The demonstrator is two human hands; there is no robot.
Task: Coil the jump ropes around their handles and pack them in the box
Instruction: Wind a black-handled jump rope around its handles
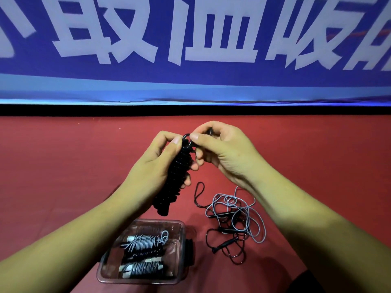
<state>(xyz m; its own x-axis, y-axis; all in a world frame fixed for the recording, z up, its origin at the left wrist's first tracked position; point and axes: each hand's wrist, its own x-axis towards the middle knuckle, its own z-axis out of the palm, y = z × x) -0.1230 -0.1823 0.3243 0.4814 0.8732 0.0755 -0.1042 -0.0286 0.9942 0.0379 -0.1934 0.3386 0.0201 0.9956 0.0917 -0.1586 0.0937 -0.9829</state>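
Finishing the wrap on a black jump rope [176, 176] looks to be the step in hand. In the head view the left hand [154, 168] has its fingers curled round the wound bundle, which is held tilted above the red bench [63, 157]. The right hand [226, 151] pinches the last loop of cord at the bundle's top end between thumb and forefinger. My guess is that the end is being tucked or locked off.

The next move calls for securing that loop so the coils do not spring loose. The bundle then goes down into the clear box [103, 269] near the front edge, where three wound ropes [143, 253] already lie side by side. Space beside them looks tight.

A loose tangle of grey and black ropes [234, 216] lies on the bench just right of the box, not yet coiled.

The handles inside the black bundle are covered by the cord. Something dark shows behind the right fingertips; I cannot tell what it is. How many ropes make up the tangle is hard to make out. Both forearms run out of the picture.
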